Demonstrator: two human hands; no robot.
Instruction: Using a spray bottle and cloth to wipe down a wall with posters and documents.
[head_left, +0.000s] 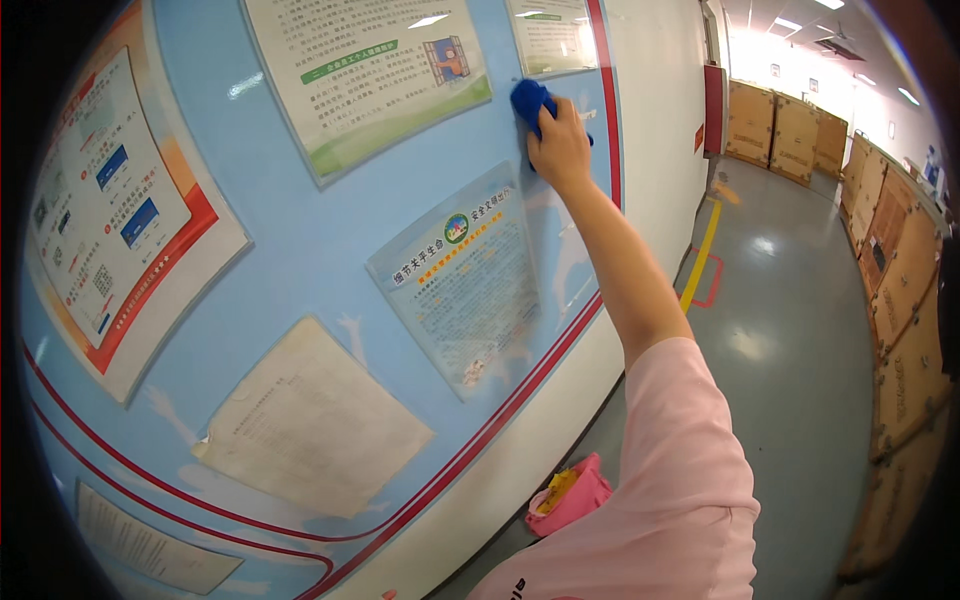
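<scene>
My right hand (pixel 560 150) is raised to the wall board, its fingers closed on a blue cloth (pixel 532 103). The cloth is bunched and pressed against the light blue board (pixel 205 100), between two posters near the red border. Part of it sticks out beyond my fingers. Just below the hand is a translucent sheet (pixel 465 290) with a round green emblem. A green-and-white poster (pixel 385 85) lies to the left of the cloth, and a smaller poster (pixel 553 38) is above it. My left hand does not show clearly; only a tiny skin-coloured patch appears at the lower edge.
A pink bag or container (pixel 570 500) with something yellow inside stands on the floor by the wall's foot. Wooden crates (pixel 905 290) line the right side and far end of the grey floor (pixel 790 400). A yellow line (pixel 703 255) runs along it.
</scene>
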